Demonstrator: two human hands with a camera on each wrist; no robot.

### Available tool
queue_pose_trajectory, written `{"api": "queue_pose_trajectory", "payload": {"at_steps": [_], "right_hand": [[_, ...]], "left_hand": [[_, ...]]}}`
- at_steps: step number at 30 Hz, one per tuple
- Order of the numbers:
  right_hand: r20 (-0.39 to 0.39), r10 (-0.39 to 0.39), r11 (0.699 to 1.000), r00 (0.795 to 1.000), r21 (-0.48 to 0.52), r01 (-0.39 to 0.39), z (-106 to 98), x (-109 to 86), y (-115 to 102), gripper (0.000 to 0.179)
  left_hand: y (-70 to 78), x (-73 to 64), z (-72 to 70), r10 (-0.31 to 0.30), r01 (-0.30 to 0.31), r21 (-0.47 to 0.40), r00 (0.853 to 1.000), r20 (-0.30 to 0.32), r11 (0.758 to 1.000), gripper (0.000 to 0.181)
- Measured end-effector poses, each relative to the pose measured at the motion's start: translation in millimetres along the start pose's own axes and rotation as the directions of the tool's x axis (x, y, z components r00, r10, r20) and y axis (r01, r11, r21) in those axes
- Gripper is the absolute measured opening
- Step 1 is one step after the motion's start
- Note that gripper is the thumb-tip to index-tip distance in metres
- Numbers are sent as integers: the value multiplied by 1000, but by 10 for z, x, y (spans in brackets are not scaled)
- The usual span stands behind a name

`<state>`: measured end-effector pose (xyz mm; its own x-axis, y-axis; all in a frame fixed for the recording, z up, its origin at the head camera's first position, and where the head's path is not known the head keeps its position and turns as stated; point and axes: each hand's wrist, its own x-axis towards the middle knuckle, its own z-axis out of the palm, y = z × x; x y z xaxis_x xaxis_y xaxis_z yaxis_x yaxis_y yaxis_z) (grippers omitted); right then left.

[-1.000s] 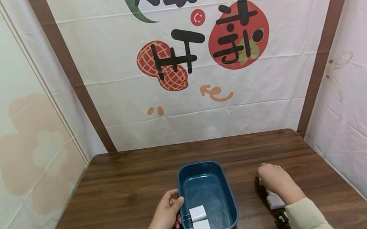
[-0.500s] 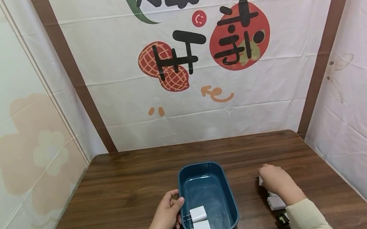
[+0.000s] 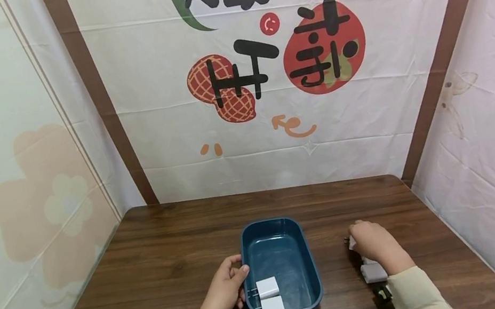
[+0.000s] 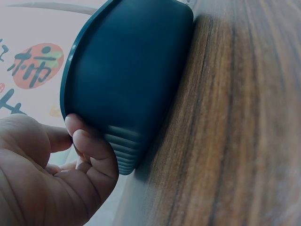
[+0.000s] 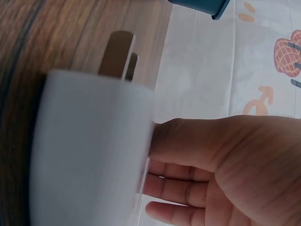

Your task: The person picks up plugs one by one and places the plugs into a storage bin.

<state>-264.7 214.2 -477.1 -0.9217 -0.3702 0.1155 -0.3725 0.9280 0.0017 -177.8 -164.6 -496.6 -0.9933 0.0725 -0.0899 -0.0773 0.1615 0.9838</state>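
Observation:
A dark blue plastic bin (image 3: 280,268) stands on the table with two white plug chargers (image 3: 270,296) at its near left corner. My left hand (image 3: 224,290) holds the bin's left side, thumb at the rim and curled fingers against the outer wall (image 4: 127,70). To the right of the bin, my right hand (image 3: 375,242) reaches down over another white charger (image 3: 352,243), its prongs pointing left; the fingers pinch it, their tips mostly hidden. Just below that hand lies a further white charger (image 3: 373,272), which looms large with its prongs in the right wrist view.
A small black item with a greenish mark (image 3: 382,293) lies beside the right sleeve. The brown wooden table (image 3: 169,242) ends at a white printed curtain (image 3: 174,182) behind, with more curtains at both sides.
Almost nothing moves: the right hand has shifted very slightly to the right, and more of the charger beneath its fingers shows. The left hand and the bin keep their places.

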Motion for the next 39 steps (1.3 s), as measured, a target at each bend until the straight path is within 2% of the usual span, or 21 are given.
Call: {"api": "queue_pose_trajectory", "payload": {"at_steps": [6,14,20,28,39], "right_hand": [[2,-39,999,999,4,39,-64,13,-2,26],[19,-55,998,998,-12,55,-185,67,-39,30],[-10,-86,996,996,-4,86,-309,91,-126,35],[16,-120,993,993,10,120,-421,140,-245,29],[58,-104,994,993,41,101,-538,201,-408,29]], "left_hand": [[14,3,5,-10,10,7,1000,-4,1000,45],[34,-9,-2,-17,17,14,1000,-11,1000,44],[20,-1,-9,-7,7,9,1000,-4,1000,45],[12,-16,-15,-1,1,-7,1000,5,1000,47],[5,-1,-20,4,-4,-6,1000,8,1000,47]]}}
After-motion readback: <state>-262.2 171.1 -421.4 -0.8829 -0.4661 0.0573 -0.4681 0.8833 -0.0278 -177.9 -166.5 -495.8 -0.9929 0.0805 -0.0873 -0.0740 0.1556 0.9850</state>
